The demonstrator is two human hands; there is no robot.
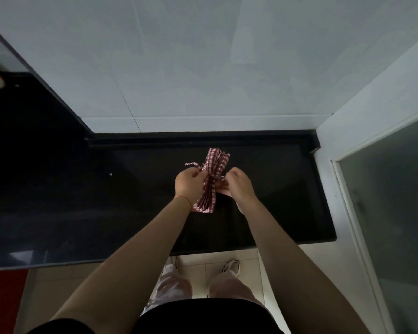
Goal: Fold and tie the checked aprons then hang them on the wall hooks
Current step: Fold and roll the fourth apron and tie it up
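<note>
Your left hand [188,183] and right hand [239,186] each pinch a strap at the folded apron's [211,179] waist; held above the table [287,189], near its back edge, to cinch the knot.

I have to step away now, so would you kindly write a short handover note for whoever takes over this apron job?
Left hand: pinches the strap end on the left of the folded checked apron.
Right hand: grips the strap on the bundle's right side.
Apron: folded into a narrow bundle, held over the black counter, strap cinched round its middle.
Done: folding; tying under way.
Left: finish the knot, then hang it on a wall hook. No hooks or other aprons show in this view.
</note>
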